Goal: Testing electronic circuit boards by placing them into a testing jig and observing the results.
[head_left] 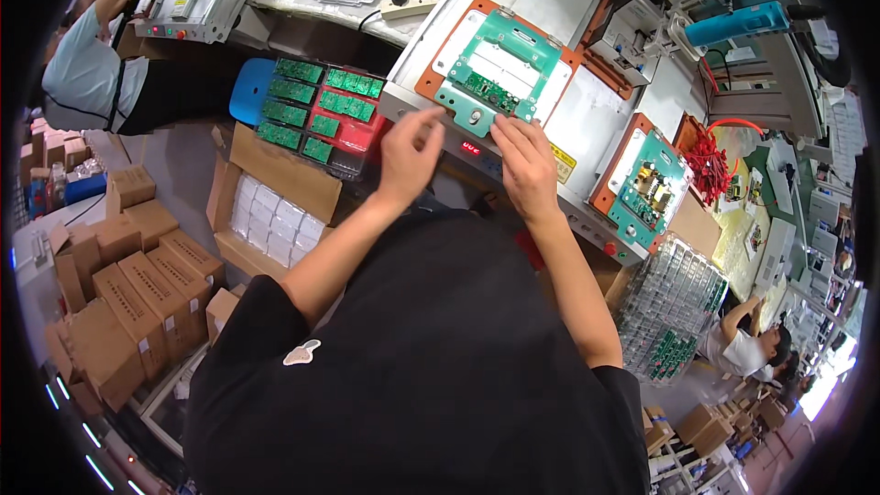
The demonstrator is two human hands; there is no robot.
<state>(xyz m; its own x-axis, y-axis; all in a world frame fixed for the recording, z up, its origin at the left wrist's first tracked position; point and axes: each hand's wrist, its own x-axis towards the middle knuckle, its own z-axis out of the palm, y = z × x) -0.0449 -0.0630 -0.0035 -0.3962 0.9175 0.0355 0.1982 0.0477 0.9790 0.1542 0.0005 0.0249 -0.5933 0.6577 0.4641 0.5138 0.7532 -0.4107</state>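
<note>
A green carrier plate (550, 60) sits in an orange-brown frame on the white machine in front of me. In its near part lies a green circuit board (490, 87), with a round metal knob (475, 117) at the front edge. My left hand (410, 163) hovers left of that edge, fingers loosely curled with a gap at the thumb, and no object shows in it. My right hand (530, 165) is at the carrier's front edge, right of the knob. Its fingers are stretched out side by side; the thumb side is partly hidden, and I see nothing held.
Left of the machine, a clear tray of green boards (321, 108) rests above a red surface. An open carton (240, 151) holds white packs. To the right sits a second carrier (642, 192) with a populated board, beside stacked clear trays (674, 298). A power strip (410, 7) lies behind.
</note>
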